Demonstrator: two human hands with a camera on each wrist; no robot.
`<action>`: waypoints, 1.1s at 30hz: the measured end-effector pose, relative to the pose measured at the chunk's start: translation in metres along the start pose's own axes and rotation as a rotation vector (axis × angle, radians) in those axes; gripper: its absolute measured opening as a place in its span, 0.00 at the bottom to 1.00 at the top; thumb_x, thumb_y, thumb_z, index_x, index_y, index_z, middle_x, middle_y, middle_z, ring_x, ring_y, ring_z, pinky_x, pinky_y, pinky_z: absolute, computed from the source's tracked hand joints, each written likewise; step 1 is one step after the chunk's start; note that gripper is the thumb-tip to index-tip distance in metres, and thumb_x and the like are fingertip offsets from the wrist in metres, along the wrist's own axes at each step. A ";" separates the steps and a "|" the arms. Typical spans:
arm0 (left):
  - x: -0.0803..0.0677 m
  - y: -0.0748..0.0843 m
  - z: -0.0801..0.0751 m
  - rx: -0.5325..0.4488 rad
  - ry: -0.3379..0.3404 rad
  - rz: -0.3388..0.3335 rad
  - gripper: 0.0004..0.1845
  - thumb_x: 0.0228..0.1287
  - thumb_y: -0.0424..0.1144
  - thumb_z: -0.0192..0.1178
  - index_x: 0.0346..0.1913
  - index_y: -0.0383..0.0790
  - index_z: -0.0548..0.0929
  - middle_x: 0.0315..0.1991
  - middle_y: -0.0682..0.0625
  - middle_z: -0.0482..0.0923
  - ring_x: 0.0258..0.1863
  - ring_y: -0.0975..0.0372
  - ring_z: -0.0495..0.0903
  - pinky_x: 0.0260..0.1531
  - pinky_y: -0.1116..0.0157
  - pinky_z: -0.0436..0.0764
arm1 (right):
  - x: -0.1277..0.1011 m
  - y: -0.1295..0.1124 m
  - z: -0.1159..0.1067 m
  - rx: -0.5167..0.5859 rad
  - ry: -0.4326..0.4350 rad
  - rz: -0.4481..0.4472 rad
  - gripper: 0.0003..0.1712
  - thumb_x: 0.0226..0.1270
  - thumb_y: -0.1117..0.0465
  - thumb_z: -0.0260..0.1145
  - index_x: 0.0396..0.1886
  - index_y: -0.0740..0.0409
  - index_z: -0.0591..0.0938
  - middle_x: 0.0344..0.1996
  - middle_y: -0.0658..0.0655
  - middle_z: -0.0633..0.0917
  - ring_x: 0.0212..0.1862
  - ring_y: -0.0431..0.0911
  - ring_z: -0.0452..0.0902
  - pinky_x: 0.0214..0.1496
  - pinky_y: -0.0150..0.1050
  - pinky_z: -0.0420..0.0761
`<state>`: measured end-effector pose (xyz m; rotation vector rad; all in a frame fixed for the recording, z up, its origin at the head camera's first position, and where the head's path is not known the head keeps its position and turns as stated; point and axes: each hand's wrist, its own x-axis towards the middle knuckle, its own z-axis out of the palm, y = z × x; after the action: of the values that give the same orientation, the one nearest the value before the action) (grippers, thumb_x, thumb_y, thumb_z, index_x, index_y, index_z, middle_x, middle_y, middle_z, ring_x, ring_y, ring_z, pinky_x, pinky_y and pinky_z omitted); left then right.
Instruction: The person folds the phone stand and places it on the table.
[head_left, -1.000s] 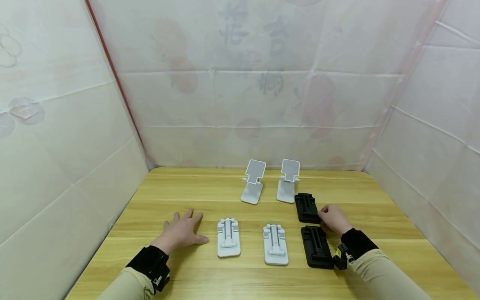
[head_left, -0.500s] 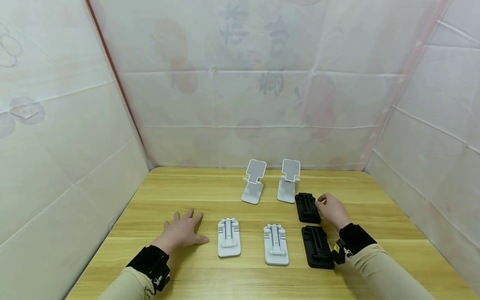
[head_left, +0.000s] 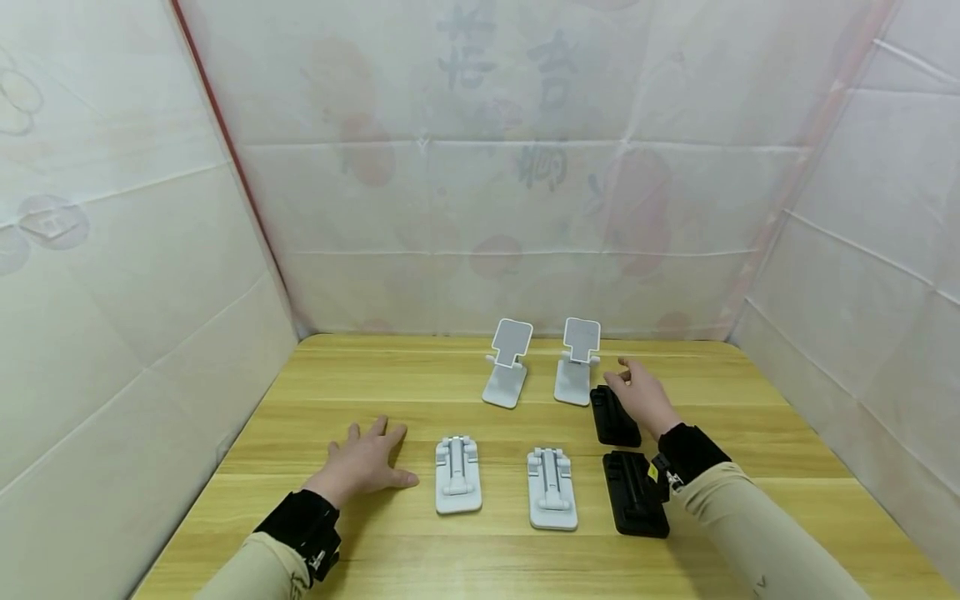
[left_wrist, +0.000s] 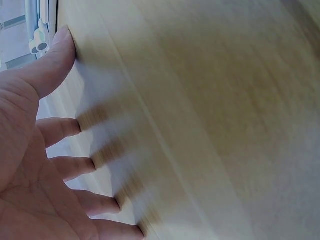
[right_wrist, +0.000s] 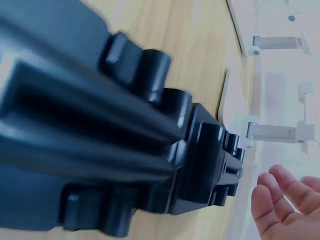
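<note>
The left hand (head_left: 365, 463) lies flat on the wooden table (head_left: 345, 375), palm down, with the fingers straight and spread wide; it holds nothing. In the left wrist view the fingertips (left_wrist: 70, 42) press against the wood. Just to its right lies a folded white phone stand (head_left: 457, 476).

The right hand (head_left: 639, 398) reaches forward over the far end of the rear black phone stand (head_left: 612, 419). Its fingers are relaxed and a little apart, pointing toward the back of the table. In the right wrist view the fingertips (right_wrist: 280, 200) are free in the air beside the stand's end, and they grip nothing. I cannot tell if the palm touches the stand.

The rear black phone stand is folded flat and lies lengthwise on the table, on the right side, just beside the base of an unfolded white phone stand (head_left: 576, 364). It is dark plastic with ribs and hinge knuckles. Nearer to the person lies a second black phone stand (head_left: 633, 495), also folded; the right sleeve (head_left: 738, 517) passes over its edge.
</note>
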<state>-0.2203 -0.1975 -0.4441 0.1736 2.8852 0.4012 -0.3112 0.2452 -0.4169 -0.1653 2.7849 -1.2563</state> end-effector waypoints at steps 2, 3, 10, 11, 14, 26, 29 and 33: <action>0.000 0.000 0.000 0.001 -0.002 0.001 0.51 0.55 0.67 0.71 0.77 0.41 0.68 0.78 0.30 0.55 0.71 0.21 0.51 0.59 0.17 0.55 | 0.004 -0.002 0.001 0.009 0.004 -0.014 0.41 0.85 0.48 0.49 0.84 0.58 0.44 0.73 0.74 0.63 0.71 0.71 0.61 0.72 0.63 0.68; 0.000 0.000 0.000 0.001 -0.002 0.002 0.51 0.55 0.67 0.71 0.77 0.41 0.68 0.78 0.30 0.55 0.71 0.21 0.51 0.59 0.17 0.55 | 0.006 -0.002 0.001 0.012 0.005 -0.025 0.42 0.85 0.47 0.49 0.84 0.57 0.41 0.75 0.74 0.61 0.72 0.71 0.60 0.72 0.64 0.67; 0.001 -0.001 0.000 0.005 -0.002 0.001 0.52 0.55 0.67 0.71 0.77 0.42 0.68 0.78 0.30 0.55 0.71 0.21 0.51 0.59 0.17 0.55 | 0.023 -0.009 0.003 0.046 -0.023 0.020 0.48 0.83 0.38 0.46 0.84 0.55 0.34 0.79 0.72 0.54 0.77 0.70 0.50 0.78 0.63 0.58; 0.001 -0.001 0.000 0.004 -0.002 0.000 0.52 0.55 0.67 0.71 0.77 0.42 0.68 0.78 0.30 0.55 0.71 0.21 0.51 0.59 0.17 0.55 | 0.025 -0.010 0.003 0.050 -0.026 0.033 0.48 0.83 0.38 0.45 0.84 0.56 0.34 0.79 0.71 0.54 0.78 0.70 0.49 0.79 0.63 0.56; 0.001 0.000 0.000 0.004 -0.006 0.000 0.52 0.55 0.67 0.71 0.77 0.42 0.68 0.78 0.30 0.55 0.71 0.21 0.51 0.59 0.17 0.55 | 0.030 -0.013 0.003 0.023 -0.034 0.039 0.47 0.83 0.37 0.42 0.83 0.62 0.38 0.77 0.73 0.57 0.78 0.69 0.49 0.79 0.63 0.56; 0.000 0.000 0.000 0.007 -0.005 -0.001 0.52 0.55 0.67 0.71 0.77 0.42 0.68 0.78 0.30 0.55 0.71 0.21 0.51 0.59 0.17 0.55 | 0.037 -0.020 0.013 0.203 -0.071 0.061 0.40 0.86 0.44 0.41 0.84 0.59 0.41 0.78 0.71 0.57 0.73 0.67 0.62 0.71 0.58 0.73; 0.000 -0.001 0.001 0.006 -0.006 -0.002 0.52 0.55 0.67 0.71 0.77 0.42 0.68 0.78 0.30 0.55 0.71 0.21 0.51 0.59 0.17 0.55 | 0.039 -0.019 0.014 0.306 -0.066 0.092 0.38 0.87 0.46 0.41 0.84 0.60 0.43 0.78 0.71 0.57 0.70 0.68 0.66 0.68 0.57 0.74; 0.000 0.000 0.000 0.010 -0.006 0.000 0.52 0.55 0.67 0.70 0.77 0.42 0.67 0.78 0.30 0.55 0.71 0.21 0.51 0.59 0.17 0.55 | 0.040 -0.018 0.015 0.421 -0.058 0.116 0.36 0.87 0.49 0.41 0.82 0.64 0.48 0.74 0.72 0.62 0.61 0.64 0.72 0.63 0.53 0.78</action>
<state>-0.2198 -0.1977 -0.4445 0.1757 2.8821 0.3852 -0.3482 0.2173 -0.4147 -0.0111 2.3749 -1.7316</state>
